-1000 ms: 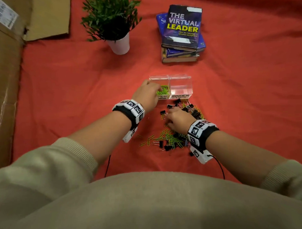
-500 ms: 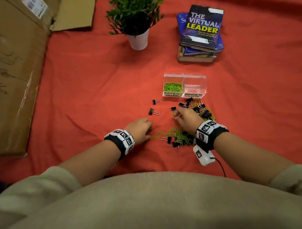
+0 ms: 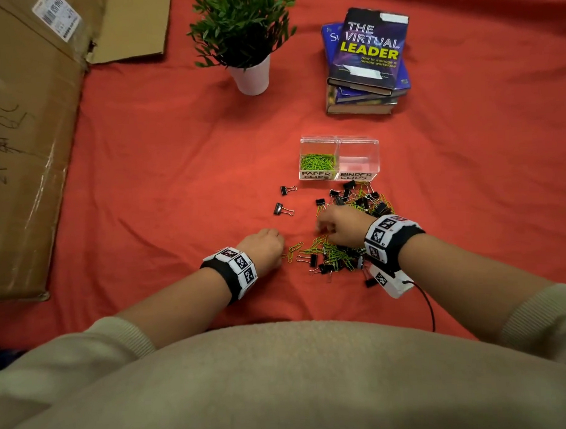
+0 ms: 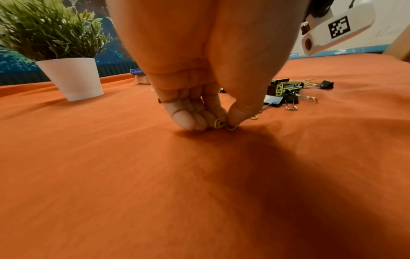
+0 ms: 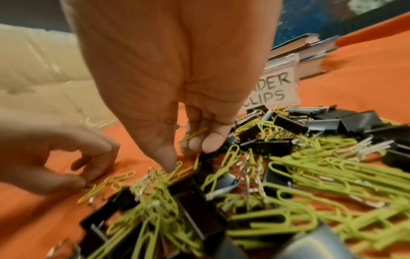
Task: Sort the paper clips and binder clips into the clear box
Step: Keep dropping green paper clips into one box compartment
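Left hand (image 4: 206, 70) down on the red cloth (image 3: 164, 160), thumb and fingers pinching a green paper clip (image 4: 220, 122) at the left edge of the mixed clip pile (image 3: 337, 251). Right hand (image 5: 168, 73) over the pile, curled fingers holding a green paper clip (image 5: 193, 134). Clear box (image 3: 339, 157) just beyond the pile, paper clips in its left compartment.
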Demonstrator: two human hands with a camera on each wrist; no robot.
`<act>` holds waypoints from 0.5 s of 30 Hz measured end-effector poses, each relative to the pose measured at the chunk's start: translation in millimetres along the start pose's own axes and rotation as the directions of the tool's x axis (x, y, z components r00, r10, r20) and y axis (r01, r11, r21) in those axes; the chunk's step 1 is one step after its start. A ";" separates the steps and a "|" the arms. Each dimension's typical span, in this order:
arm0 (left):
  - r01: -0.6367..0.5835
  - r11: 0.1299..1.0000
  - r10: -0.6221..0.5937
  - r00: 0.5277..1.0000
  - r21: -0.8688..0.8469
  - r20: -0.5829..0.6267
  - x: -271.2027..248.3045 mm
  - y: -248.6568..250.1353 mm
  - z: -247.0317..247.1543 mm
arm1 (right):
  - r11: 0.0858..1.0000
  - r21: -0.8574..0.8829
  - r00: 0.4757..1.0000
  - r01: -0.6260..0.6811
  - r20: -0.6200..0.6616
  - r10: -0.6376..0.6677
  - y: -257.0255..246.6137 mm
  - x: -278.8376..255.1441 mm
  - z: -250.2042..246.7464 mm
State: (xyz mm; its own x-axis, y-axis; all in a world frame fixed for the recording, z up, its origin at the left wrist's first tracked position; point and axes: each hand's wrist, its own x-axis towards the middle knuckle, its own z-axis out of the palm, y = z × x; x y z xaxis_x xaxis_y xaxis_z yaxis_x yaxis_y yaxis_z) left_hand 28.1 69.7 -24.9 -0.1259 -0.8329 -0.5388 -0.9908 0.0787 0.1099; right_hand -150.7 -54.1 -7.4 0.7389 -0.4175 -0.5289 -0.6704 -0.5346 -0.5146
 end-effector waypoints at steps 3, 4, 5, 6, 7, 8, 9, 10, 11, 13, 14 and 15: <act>0.008 1.000 -0.008 1.000 0.008 0.007 1.5 2.4 -1.0 | 0.990 -0.111 0.997 0.082 0.006 -0.082 3.7 1.1 7.5; 0.014 1.000 -0.014 1.000 0.005 0.011 1.7 3.0 -1.0 | 0.989 -0.123 0.997 0.081 -0.004 -0.082 4.9 1.2 10.1; 0.017 1.000 -0.017 1.000 0.003 0.013 1.8 3.3 -1.1 | 0.988 -0.133 0.997 0.074 -0.011 -0.076 5.4 1.1 13.2; 0.014 1.000 -0.014 1.000 0.002 0.014 2.1 3.3 -1.1 | 0.988 -0.142 0.998 0.062 -0.014 -0.065 5.0 0.7 15.8; 0.008 1.000 -0.008 1.000 0.002 0.015 2.3 2.9 -1.1 | 0.989 -0.138 0.999 0.047 -0.017 -0.050 4.9 1.0 18.2; 0.002 1.000 -0.002 1.000 -0.006 0.015 2.4 2.1 -1.1 | 0.992 -0.126 0.999 0.025 -0.017 -0.028 4.8 0.9 20.0; 0.000 1.000 0.001 1.000 -0.021 0.013 2.3 1.1 -1.4 | 0.994 -0.107 1.000 0.005 -0.019 -0.007 5.6 1.3 22.2; 0.002 0.999 -0.002 1.000 -0.043 0.007 1.9 0.0 -1.1 | 0.996 -0.093 1.000 -0.012 -0.016 0.011 6.3 0.5 24.1; 0.009 0.998 -0.009 1.000 -0.069 -0.003 1.5 -1.2 -1.0 | 0.996 -0.084 1.000 -0.022 -0.017 0.020 6.7 0.8 25.1; 0.015 0.993 -0.019 0.999 -0.116 -0.031 0.2 -4.0 0.6 | 0.997 -0.068 0.999 -0.046 -0.018 0.045 7.4 1.3 25.3; 0.011 0.991 -0.017 0.999 -0.130 -0.047 -0.6 -5.3 2.2 | 0.996 -0.062 0.997 -0.071 -0.016 0.070 6.2 2.3 23.1; 0.003 0.990 -0.010 0.998 -0.140 -0.055 -1.2 -6.4 3.5 | 0.994 -0.051 0.995 -0.101 -0.010 0.101 5.6 3.7 20.2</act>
State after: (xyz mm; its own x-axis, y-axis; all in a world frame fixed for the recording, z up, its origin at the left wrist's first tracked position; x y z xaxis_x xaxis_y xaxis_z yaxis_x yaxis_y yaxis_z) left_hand 34.5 72.1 -27.9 -0.1127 -0.8628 -0.4929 -0.9745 -0.0008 0.2242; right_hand -153.1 -43.8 -25.9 0.6680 -0.4768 -0.5713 -0.7376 -0.5263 -0.4231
